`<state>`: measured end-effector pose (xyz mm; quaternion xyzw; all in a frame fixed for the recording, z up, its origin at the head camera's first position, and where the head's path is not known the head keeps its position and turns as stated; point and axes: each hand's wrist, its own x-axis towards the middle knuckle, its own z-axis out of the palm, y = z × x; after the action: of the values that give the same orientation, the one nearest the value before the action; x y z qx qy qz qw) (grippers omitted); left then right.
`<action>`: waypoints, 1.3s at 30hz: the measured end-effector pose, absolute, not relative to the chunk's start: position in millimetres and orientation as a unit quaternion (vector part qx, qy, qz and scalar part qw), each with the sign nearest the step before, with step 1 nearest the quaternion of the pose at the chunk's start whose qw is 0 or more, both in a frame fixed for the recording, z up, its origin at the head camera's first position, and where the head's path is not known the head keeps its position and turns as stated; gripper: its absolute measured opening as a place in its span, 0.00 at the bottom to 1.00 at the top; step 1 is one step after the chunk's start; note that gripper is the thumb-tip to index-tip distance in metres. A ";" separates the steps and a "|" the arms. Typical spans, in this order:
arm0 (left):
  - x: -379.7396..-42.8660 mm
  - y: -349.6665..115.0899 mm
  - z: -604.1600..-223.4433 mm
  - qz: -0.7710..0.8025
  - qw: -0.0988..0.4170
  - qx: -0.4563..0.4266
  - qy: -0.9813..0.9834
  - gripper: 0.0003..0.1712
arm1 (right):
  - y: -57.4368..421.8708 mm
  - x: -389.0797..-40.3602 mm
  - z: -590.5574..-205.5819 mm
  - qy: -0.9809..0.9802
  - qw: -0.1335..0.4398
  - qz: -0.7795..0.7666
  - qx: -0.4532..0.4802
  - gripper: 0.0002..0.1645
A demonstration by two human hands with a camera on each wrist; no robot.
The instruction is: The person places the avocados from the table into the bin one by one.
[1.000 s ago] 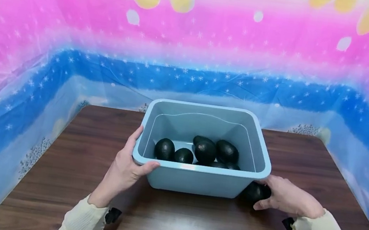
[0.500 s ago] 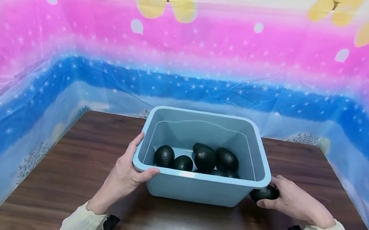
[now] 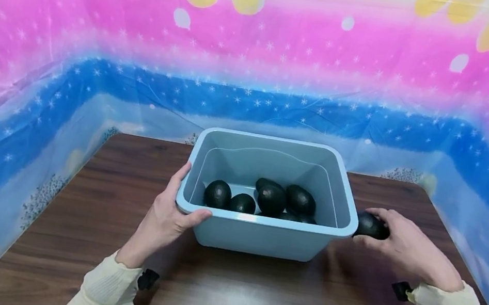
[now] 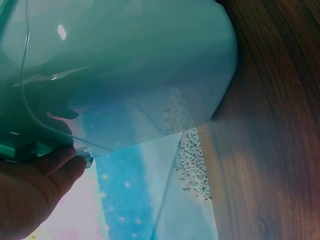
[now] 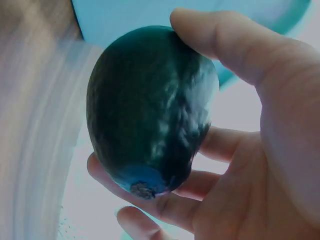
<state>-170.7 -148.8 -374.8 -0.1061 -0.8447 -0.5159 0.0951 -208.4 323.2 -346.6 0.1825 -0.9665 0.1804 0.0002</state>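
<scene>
A grey-blue plastic bin (image 3: pixel 260 238) stands on the table with several dark green avocados (image 3: pixel 271 199) inside. At its front left corner my left hand (image 3: pixel 165 217) grips the rim, the thumb over the front edge; the left wrist view shows fingertips (image 4: pixel 70 167) at the rim. Just right of the bin, my right hand (image 3: pixel 407 243) holds one avocado (image 3: pixel 370 226) between thumb and fingers. That avocado (image 5: pixel 150 110) appears large in the right wrist view, its stem end (image 5: pixel 142 190) toward the bottom. Some avocados are partly hidden behind the bin's front wall.
The dark wood table (image 3: pixel 243 293) reaches out on both sides of the bin. Behind and beside it hangs a pink and blue printed cloth (image 3: pixel 256 71). A small black device (image 3: pixel 402 290) sits at the right wrist, another black one (image 3: pixel 148 279) at the left.
My right hand has lifted the avocado from beside the bin's lower right side up toward rim height and a little to the right. The left hand stays on the rim.
</scene>
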 end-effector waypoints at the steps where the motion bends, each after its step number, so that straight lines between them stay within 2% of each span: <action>1: -171.1 -149.3 -374.0 -0.515 0.095 -0.106 -0.845 0.58 | 324.4 -209.1 -343.8 -0.967 0.005 0.179 0.179 0.46; 10: -174.2 -154.5 -367.8 -0.504 0.093 -0.101 -0.853 0.57 | 327.6 -213.8 -320.0 -0.972 0.056 0.171 0.153 0.49; 16: -173.9 -155.5 -369.7 -0.505 0.091 -0.098 -0.852 0.58 | 327.0 -214.2 -307.0 -0.974 0.053 0.186 0.122 0.53; 32: -171.9 -150.9 -373.9 -0.513 0.087 -0.102 -0.848 0.58 | 332.7 -213.0 -272.1 -0.976 0.070 0.176 0.110 0.51; 39: -170.4 -147.9 -374.1 -0.521 0.084 -0.105 -0.843 0.59 | 328.8 -213.7 -255.8 -0.979 0.085 0.159 0.091 0.56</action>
<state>-170.4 -147.9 -374.1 -0.1051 -0.8431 -0.5206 0.0842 -213.7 328.8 -255.8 0.0908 -0.9794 0.1590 0.0846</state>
